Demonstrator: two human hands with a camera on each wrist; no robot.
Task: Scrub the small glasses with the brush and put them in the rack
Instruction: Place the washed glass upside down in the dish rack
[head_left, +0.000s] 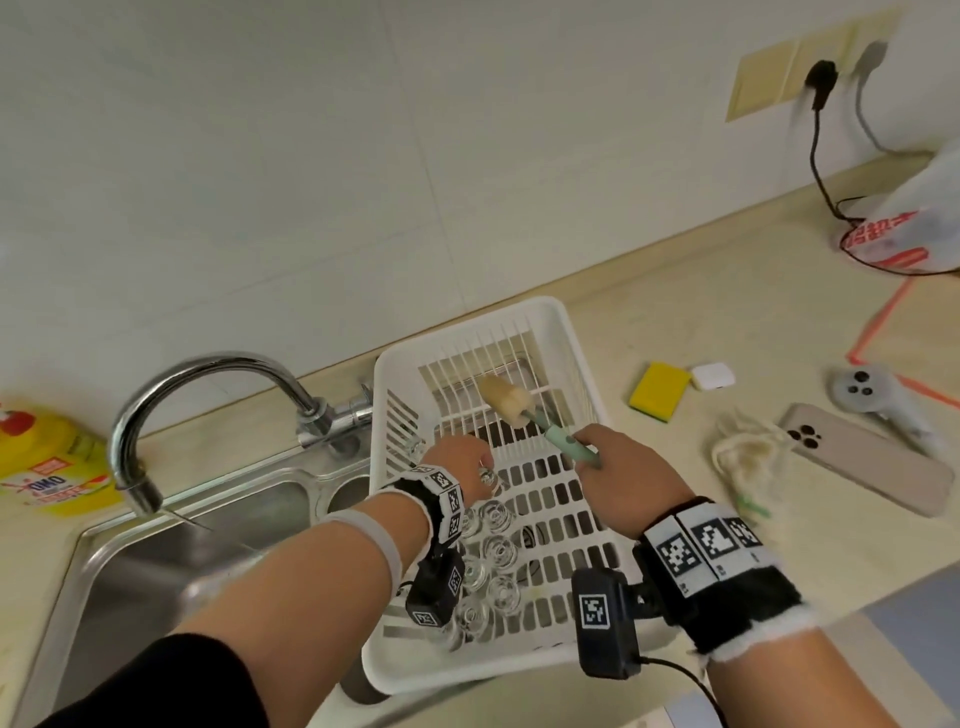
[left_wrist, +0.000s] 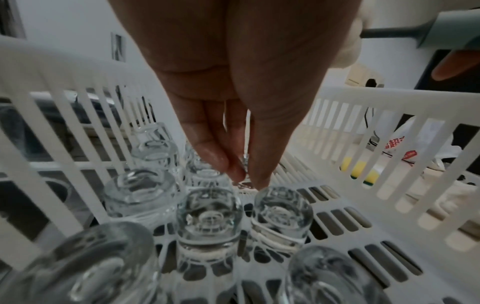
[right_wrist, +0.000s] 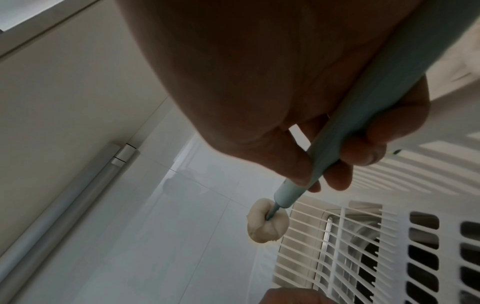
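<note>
- About nine small glasses (left_wrist: 209, 218) in one white rack (head_left: 550, 322)
- One brush (head_left: 506, 400)
- One sponge (head_left: 658, 391)
- One phone (head_left: 865, 457)
- Two hands

A home kitchen: steel sink (head_left: 156, 545), faucet (head_left: 208, 395), tiled wall (head_left: 311, 156), countertop (head_left: 701, 322).

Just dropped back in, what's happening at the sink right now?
The left hand is setting a small glass, pinched at the fingertips, into the white rack beside the sink. Several other glasses already stand upside down in rows there. The right hand holds the brush by its pale green handle, sponge head raised over the rack's far end, touching nothing.
</note>
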